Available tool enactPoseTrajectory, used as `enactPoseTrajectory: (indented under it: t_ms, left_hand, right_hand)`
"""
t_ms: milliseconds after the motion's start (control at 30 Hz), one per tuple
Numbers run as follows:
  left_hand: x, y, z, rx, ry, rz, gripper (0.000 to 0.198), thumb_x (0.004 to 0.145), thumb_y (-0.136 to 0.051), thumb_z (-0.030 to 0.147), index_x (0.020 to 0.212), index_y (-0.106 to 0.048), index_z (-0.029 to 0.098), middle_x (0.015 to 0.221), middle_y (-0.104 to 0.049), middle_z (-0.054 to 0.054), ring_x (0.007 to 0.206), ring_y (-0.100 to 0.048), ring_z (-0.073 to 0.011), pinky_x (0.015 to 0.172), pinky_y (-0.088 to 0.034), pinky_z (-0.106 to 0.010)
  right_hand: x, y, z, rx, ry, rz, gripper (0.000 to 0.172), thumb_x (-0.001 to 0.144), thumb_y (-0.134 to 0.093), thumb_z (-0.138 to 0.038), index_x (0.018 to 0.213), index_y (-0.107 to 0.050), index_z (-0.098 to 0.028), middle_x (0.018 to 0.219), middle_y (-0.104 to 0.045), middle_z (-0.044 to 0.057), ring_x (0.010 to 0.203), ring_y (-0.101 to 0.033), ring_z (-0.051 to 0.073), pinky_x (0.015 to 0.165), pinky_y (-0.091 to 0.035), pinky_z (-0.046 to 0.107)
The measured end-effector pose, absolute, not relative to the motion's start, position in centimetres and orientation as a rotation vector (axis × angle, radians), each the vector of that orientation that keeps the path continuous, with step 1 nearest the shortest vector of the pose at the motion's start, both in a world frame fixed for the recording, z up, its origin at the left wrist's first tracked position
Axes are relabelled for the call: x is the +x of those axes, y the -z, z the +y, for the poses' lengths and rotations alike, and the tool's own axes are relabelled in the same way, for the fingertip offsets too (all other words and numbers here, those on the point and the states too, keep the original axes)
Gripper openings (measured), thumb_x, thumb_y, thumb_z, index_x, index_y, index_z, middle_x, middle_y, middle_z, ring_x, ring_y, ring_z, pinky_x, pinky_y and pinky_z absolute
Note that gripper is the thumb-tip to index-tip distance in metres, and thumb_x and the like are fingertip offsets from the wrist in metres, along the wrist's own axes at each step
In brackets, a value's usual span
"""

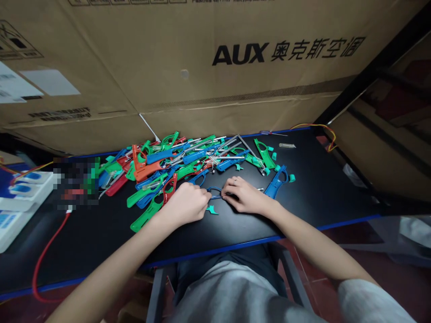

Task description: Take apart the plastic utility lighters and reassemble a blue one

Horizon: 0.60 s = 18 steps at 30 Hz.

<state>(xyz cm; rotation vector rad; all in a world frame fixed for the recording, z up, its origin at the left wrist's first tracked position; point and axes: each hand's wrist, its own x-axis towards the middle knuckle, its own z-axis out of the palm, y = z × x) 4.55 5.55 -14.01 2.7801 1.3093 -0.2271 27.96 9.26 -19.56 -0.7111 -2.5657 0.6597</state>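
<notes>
Both my hands rest on a black table (319, 193) and pinch one blue plastic lighter body (215, 193) between them. My left hand (186, 204) is curled closed on its left end. My right hand (244, 194) is closed on its right end, a ring on one finger. A small teal trigger piece (212, 209) lies on the table just below my hands. Behind them spreads a pile of green, blue, red and orange long-nosed lighter shells (175, 166) with metal tubes.
A loose blue shell (276, 181) and teal caps (292, 178) lie right of my hands. Big cardboard boxes (202, 67) wall off the table's back. White devices (20, 193) and a red cable (47, 251) sit at the left. Coloured wires (328, 132) hang at the far right corner.
</notes>
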Motion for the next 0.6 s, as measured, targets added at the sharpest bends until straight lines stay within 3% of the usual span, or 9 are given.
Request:
enactPoseTrajectory:
  t_ms: [233,400,600]
  left_hand:
    - [4.60,13.50,6.17,2.723,0.249,1.324,0.026,0.091,-0.056,0.025,0.074,-0.074,0.016,0.074,-0.074,-0.014,0.074,-0.071,-0.0258,0.065,-0.039,-0.033]
    - [5.23,13.74,6.21,2.649,0.369,1.434,0.027,0.093,-0.050,0.027,0.088,-0.074,0.016,0.081,-0.076,-0.015,0.073,-0.072,-0.0280,0.063,-0.037,-0.032]
    - [5.17,13.95,6.62,2.484,0.261,1.531,0.015,0.089,-0.058,0.027,0.093,-0.071,0.021,0.080,-0.075,-0.009,0.073,-0.071,-0.0265,0.065,-0.037,-0.030]
  right_hand:
    - [27.98,19.70,9.33,-0.715,-0.705,-2.541,0.011,0.101,-0.055,-0.019,0.099,-0.065,-0.017,0.096,-0.061,0.007,0.092,-0.054,0.021,0.089,-0.042,0.035]
    - [27.96,19.80,9.38,-0.709,-0.718,-2.541,0.010,0.101,-0.055,-0.019,0.099,-0.065,-0.016,0.096,-0.061,0.008,0.092,-0.053,0.021,0.089,-0.041,0.036]
    - [27.99,19.74,9.41,-0.708,-0.697,-2.553,0.010,0.101,-0.055,-0.020,0.100,-0.065,-0.017,0.096,-0.060,0.008,0.092,-0.053,0.021,0.089,-0.041,0.036]
